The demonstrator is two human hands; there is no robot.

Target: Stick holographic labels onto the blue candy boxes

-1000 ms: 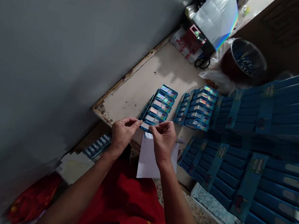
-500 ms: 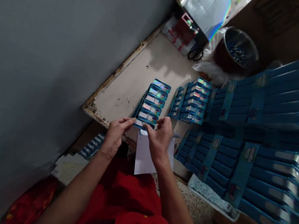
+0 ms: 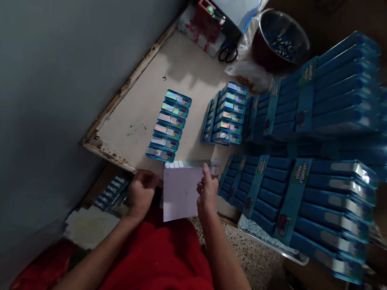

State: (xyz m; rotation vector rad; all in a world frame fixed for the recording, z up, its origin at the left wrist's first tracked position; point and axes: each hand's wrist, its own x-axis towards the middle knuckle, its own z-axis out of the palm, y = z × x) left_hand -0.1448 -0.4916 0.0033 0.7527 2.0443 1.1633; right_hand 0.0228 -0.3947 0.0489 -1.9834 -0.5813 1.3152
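Note:
Several blue packs (image 3: 167,131) lie in a row on the pale table (image 3: 139,95), with shiny ends facing up. My left hand (image 3: 142,193) is just off the table's front edge, fingers curled and blurred; whether it holds anything is unclear. My right hand (image 3: 208,189) is at the right side of a white paper sheet (image 3: 182,192), its index finger extended near the top corner and the other fingers curled. The sheet overhangs the front edge, with pale strips along its top. Neither hand touches the row of packs.
Banded blue packs (image 3: 232,114) stand right of the row, beside large stacks (image 3: 334,182). Behind are a metal bowl (image 3: 281,42), scissors (image 3: 229,53) and a red tape dispenser (image 3: 209,21). A tray (image 3: 270,240) sits below the stacks, and a grey wall (image 3: 49,50) is at left.
Both hands have come away from the nearest pack of the row. The left hand moved down toward me, and the right moved to the paper's side. The view has shifted, moving the table scene leftward.

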